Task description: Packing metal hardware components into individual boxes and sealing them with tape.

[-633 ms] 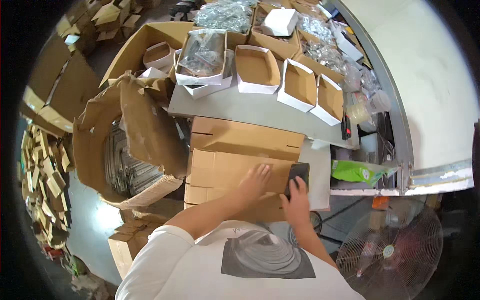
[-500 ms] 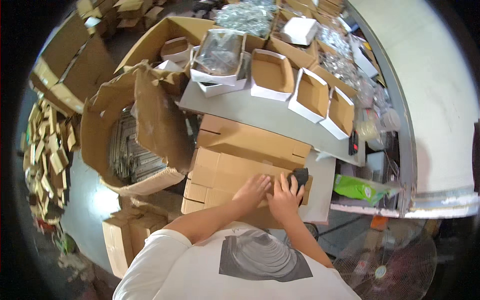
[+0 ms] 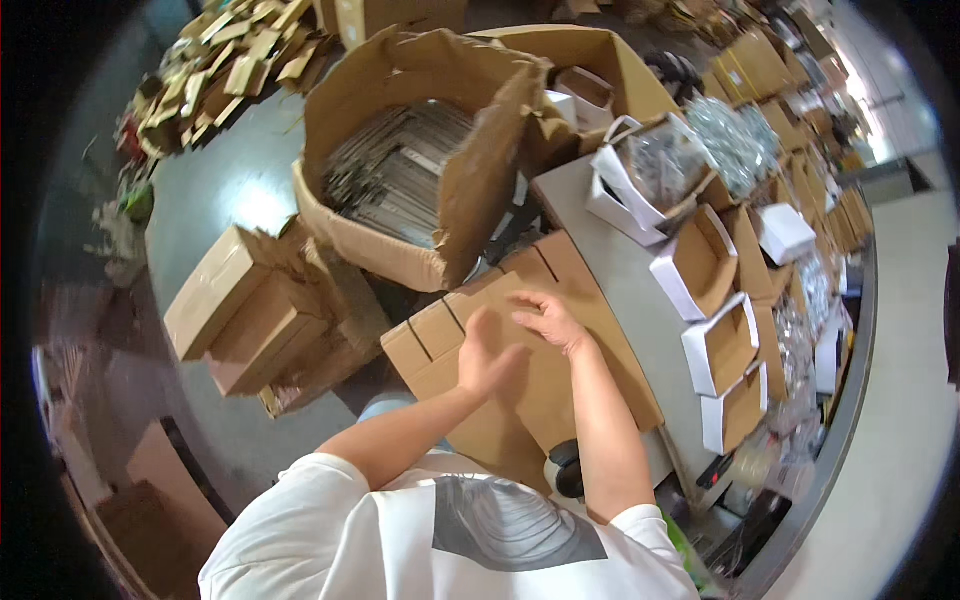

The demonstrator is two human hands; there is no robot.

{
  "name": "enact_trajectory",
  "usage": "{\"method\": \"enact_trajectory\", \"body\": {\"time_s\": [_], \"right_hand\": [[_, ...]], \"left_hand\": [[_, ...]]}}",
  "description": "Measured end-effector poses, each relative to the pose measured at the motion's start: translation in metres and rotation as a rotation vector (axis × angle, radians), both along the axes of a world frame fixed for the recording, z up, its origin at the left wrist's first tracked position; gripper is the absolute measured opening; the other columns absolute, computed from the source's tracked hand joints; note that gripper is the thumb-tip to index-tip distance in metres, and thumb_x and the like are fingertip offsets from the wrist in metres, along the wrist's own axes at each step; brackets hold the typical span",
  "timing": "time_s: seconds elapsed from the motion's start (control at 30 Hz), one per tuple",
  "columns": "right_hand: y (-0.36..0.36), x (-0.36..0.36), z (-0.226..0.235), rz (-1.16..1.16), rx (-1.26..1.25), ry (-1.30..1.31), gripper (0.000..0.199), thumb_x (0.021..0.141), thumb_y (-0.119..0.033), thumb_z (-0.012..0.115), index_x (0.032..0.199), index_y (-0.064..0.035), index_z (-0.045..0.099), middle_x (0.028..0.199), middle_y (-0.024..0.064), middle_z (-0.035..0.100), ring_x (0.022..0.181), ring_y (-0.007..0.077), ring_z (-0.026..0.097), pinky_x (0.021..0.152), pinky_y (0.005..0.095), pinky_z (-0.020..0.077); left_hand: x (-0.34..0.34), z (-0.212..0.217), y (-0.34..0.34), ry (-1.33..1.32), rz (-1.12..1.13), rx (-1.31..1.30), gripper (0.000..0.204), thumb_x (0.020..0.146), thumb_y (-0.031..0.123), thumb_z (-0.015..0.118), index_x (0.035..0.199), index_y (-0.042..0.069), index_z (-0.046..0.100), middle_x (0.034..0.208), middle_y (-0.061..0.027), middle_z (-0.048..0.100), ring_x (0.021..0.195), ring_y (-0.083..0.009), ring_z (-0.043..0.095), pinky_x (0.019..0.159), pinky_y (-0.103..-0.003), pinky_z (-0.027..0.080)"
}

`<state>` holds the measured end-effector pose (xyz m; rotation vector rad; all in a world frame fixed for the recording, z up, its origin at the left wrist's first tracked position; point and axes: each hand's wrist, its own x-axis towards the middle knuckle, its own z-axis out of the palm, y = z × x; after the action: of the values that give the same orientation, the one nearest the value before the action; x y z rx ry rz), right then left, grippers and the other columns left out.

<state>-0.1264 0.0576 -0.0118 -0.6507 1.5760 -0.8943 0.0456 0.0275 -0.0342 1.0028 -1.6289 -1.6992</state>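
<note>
Head view: both hands (image 3: 520, 340) now flat on cardboard sheet (image 3: 540, 380).

Plain brown flat corrugated cardboard sheet (image 3: 520, 340) with darker score lines, lying on a matt grey tabletop (image 3: 625, 290); beside it a large brown open cardboard carton (image 3: 420, 160) filled with grey-brown stacked sheets. Small open boxes (image 3: 700, 265), white outside and brown inside, stand along the grey tabletop, some holding silvery clear bags (image 3: 665, 160). The person's short-sleeved shirt (image 3: 400, 540) is white with a grey concentric-ring print, and the floor (image 3: 230, 190) is glossy dark grey-green.
</note>
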Motion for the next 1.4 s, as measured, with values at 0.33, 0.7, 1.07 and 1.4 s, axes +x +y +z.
{"method": "enact_trajectory", "body": {"time_s": [0.33, 0.7, 1.07, 1.4], "right_hand": [[0.008, -0.001, -0.035, 0.009, -0.290, 0.779, 0.024, 0.081, -0.024, 0.066, 0.091, -0.0031, 0.069, 0.091, 0.0115, 0.064, 0.080, 0.0267, 0.061, 0.079, 0.0328, 0.0480], [-0.013, -0.006, -0.033, 0.075, 0.109, 0.586, 0.044, 0.091, -0.039, 0.049, 0.089, 0.0022, 0.063, 0.078, 0.0098, 0.061, 0.076, 0.0199, 0.055, 0.076, 0.0312, 0.0439], [0.018, 0.021, 0.040, -0.199, 0.233, 0.714, 0.056, 0.087, -0.050, 0.050, 0.118, -0.0033, 0.055, 0.108, 0.0188, 0.061, 0.101, 0.0312, 0.057, 0.090, 0.0380, 0.0415], [0.176, 0.125, 0.092, -0.403, 0.505, 0.722, 0.048, 0.075, -0.033, 0.071, 0.109, -0.0016, 0.059, 0.083, 0.0154, 0.066, 0.069, 0.0242, 0.063, 0.068, 0.0349, 0.0492]], "left_hand": [[-0.017, -0.004, -0.001, -0.460, 0.094, 0.014, 0.061, 0.065, 0.036, 0.074, 0.116, 0.011, 0.055, 0.129, -0.0178, 0.047, 0.120, -0.0335, 0.042, 0.099, -0.040, 0.036], [-0.014, 0.006, -0.043, -0.606, -0.544, -0.047, 0.041, 0.088, 0.043, 0.048, 0.107, 0.010, 0.064, 0.098, -0.0218, 0.063, 0.103, -0.0364, 0.055, 0.090, -0.047, 0.042], [-0.003, 0.011, -0.040, -0.440, -0.510, -0.385, 0.029, 0.085, 0.032, 0.054, 0.102, 0.012, 0.065, 0.101, -0.0139, 0.063, 0.086, -0.0322, 0.063, 0.077, -0.042, 0.050], [-0.020, -0.005, -0.066, -0.286, -0.530, -0.264, 0.018, 0.074, 0.023, 0.068, 0.077, 0.005, 0.069, 0.073, -0.0144, 0.064, 0.069, -0.0300, 0.062, 0.064, -0.037, 0.049]]}}
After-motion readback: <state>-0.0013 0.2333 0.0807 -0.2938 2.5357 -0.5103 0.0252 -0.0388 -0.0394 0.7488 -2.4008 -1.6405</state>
